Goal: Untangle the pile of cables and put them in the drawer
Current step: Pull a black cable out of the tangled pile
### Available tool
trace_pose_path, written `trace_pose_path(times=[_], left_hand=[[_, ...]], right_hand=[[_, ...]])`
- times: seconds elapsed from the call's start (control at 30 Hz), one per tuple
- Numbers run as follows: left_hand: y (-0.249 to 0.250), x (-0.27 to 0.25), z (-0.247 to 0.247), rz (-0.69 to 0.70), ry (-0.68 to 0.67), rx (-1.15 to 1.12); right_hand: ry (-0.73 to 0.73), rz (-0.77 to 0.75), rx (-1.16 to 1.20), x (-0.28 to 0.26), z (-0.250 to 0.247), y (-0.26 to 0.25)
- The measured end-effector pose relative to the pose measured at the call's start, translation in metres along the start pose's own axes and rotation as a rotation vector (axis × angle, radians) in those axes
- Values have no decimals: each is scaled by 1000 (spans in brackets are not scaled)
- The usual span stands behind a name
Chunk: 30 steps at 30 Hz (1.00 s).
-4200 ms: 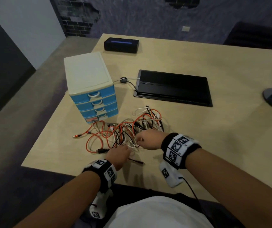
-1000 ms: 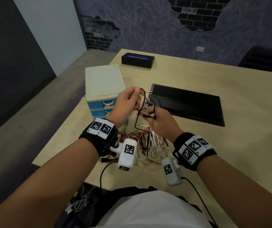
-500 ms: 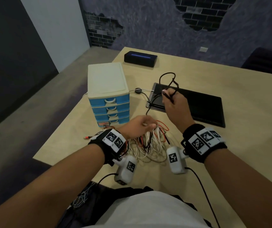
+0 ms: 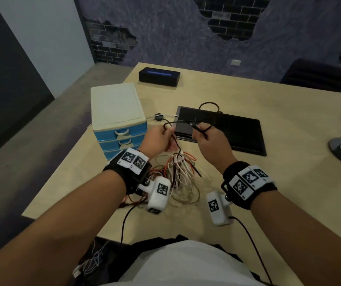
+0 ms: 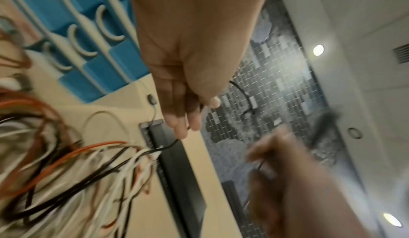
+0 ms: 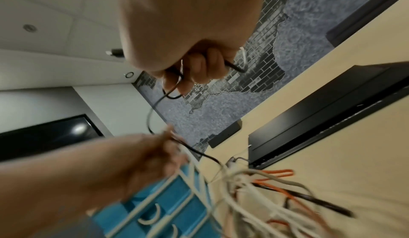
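Your left hand (image 4: 158, 139) and right hand (image 4: 208, 139) both pinch one black cable (image 4: 181, 122), lifted above the table (image 4: 268, 182). Its lower end runs down into the pile (image 4: 181, 174) of white, orange & black cables, just in front of the drawers (image 4: 122, 132), which are all closed.

R hand (image 6: 188, 36) gripped thin black cable (image 6: 152, 108); it ran down to blurred L hand (image 6: 141, 163), above white/orange cable tangle (image 6: 265, 189).
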<state>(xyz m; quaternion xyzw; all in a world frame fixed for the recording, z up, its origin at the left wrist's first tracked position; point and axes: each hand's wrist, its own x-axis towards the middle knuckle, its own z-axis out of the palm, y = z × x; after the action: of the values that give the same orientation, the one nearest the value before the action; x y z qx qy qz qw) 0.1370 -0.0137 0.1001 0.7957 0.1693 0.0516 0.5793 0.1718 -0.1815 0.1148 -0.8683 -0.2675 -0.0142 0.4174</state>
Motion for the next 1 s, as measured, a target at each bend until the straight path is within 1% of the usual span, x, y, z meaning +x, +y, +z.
trace_pose_path(times=[0.03, 0.1, 0.2, 0.3, 0.37, 0.4, 0.43, 0.5, 0.6, 0.67, 0.7, 0.73, 0.8, 0.83, 0.9, 0.97, 1.0], left_hand=[[9, 1, -5, 42, 14, -45], [27, 0, -13, 132, -3, -89], [50, -10, -19, 233, -88, -109], [58, -20, -21, 267, -142, -225], [52, -24, -23, 283, -117, -293], [45, -26, -24, 283, -96, -280], [36, -27, -25, 270, -92, -233], [14, -30, -25, 217, -143, -122], [-14, -34, -16, 64, -288, -113], [-26, -34, -9, -16, -422, -133], [-30, -35, -7, -29, -493, -112], [-34, -36, -6, -8, -555, -43], [-45, -37, -1, 87, -646, 224], [-55, -34, 2, 121, -660, 372], [-77, -28, 5, 118, -644, 564], [-91, -22, 5, 123, -612, 622], [-93, -21, 5, 129, -599, 610]], right_hand=[[-37, 14, -49, -2, 0, 3], [-126, 2, -127, -6, 7, 6], [-223, 1, -75, -10, 21, -4], [-181, -8, 2, -4, 31, -12], [-134, -2, 40, 2, 33, -16], [-117, 5, 75, 4, 31, -19], [-104, 12, 101, 7, 28, -22], [-98, -7, 90, 10, 25, -24], [-124, 3, 82, 8, 23, -22], [-92, 43, 144, 7, 23, -19], [-72, 60, 191, 7, 21, -19], [-57, 73, 252, 7, 19, -20], [-26, 102, 374, 9, 11, -25], [0, 111, 413, 10, 6, -27], [71, 116, 476, 12, -4, -32], [140, 107, 539, 12, -13, -37], [167, 102, 553, 10, -18, -39]])
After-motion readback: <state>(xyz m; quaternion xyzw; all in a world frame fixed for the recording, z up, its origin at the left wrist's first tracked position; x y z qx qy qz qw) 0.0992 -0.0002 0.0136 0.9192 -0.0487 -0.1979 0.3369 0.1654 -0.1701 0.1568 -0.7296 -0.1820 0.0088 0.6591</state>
